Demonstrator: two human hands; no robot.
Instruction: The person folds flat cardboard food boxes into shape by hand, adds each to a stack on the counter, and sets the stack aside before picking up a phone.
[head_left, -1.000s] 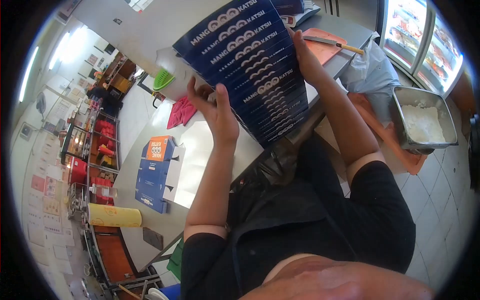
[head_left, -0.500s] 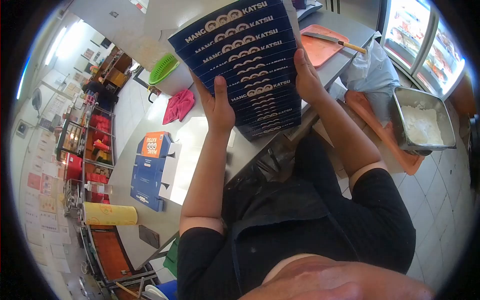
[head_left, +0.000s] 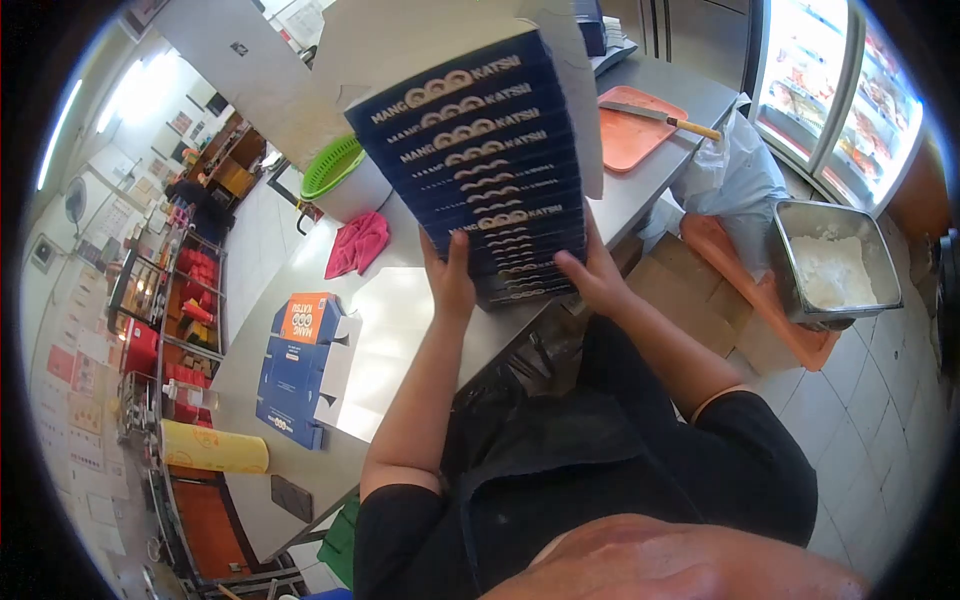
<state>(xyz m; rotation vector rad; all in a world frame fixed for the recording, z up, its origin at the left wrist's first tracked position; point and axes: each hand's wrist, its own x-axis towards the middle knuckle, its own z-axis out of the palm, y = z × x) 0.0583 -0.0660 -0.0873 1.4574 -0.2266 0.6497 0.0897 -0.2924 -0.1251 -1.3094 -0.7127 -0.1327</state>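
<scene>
A tall stack of dark blue cardboard boxes [head_left: 480, 150], their edges printed "MANG KATSU", is held upright between my hands over the table's near edge. My left hand [head_left: 450, 275] clasps the stack's lower left side, thumb on the front. On the lower right side, my right hand [head_left: 597, 272] grips it the same way. The fingers behind the stack are hidden. To the left on the table lies a flattened blue and orange box [head_left: 293, 370], beside a bright white sheet [head_left: 385, 335].
A pink cloth [head_left: 357, 245] and a bin with a green basket [head_left: 333, 168] stand at the left. An orange tray [head_left: 640, 150] bears a knife [head_left: 660, 117]. At right is a metal pan of white powder [head_left: 890, 285]. A yellow roll [head_left: 215, 447] and phone [head_left: 291, 497] lie near left.
Both hands have slid down to the lower part of the stack. The stack itself sits slightly lower and is tilted a little differently; the view has shifted slightly.
</scene>
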